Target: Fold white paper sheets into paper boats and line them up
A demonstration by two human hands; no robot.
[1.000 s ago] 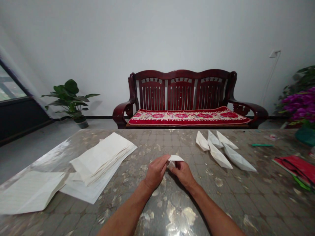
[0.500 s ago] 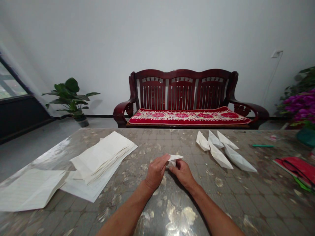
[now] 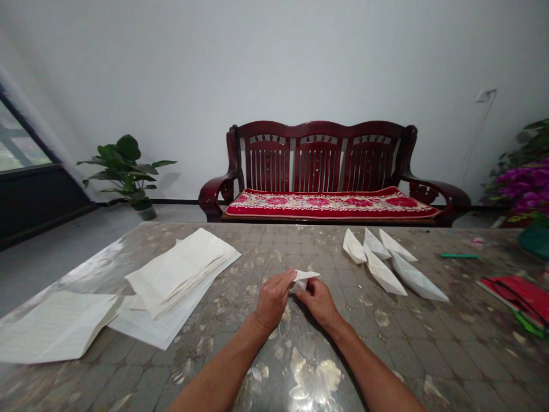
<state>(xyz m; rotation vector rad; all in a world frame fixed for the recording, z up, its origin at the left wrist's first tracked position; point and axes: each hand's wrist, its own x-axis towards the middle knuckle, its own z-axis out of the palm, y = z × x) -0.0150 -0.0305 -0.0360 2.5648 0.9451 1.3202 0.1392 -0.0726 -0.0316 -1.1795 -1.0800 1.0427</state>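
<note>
Left hand [image 3: 271,297] and right hand [image 3: 319,300] pinch a folded paper [image 3: 306,276] at the table's [image 3: 429,343] middle; fingertips steady its crease. Paper boats [image 3: 397,268] sit aside, toward the far edge.

Centre, a small white folded paper piece [image 3: 305,277], plain, no print. Under it, the glossy grey-brown stone-look tabletop [image 3: 300,366], gridded like tiles with pale cream flower blotches. Left, a stack of cream-white paper sheets [image 3: 182,272]; near left, a white sheet with faint ruled lines [image 3: 55,326]. Right, plain white folded paper boats [image 3: 394,266], a thin green pen [image 3: 458,256], a flat red folder with a green edge [image 3: 521,294]. Far off, a dark red-brown wooden bench [image 3: 319,154], its red cushion [image 3: 330,203] patterned in pink roses with a cream border.
</note>
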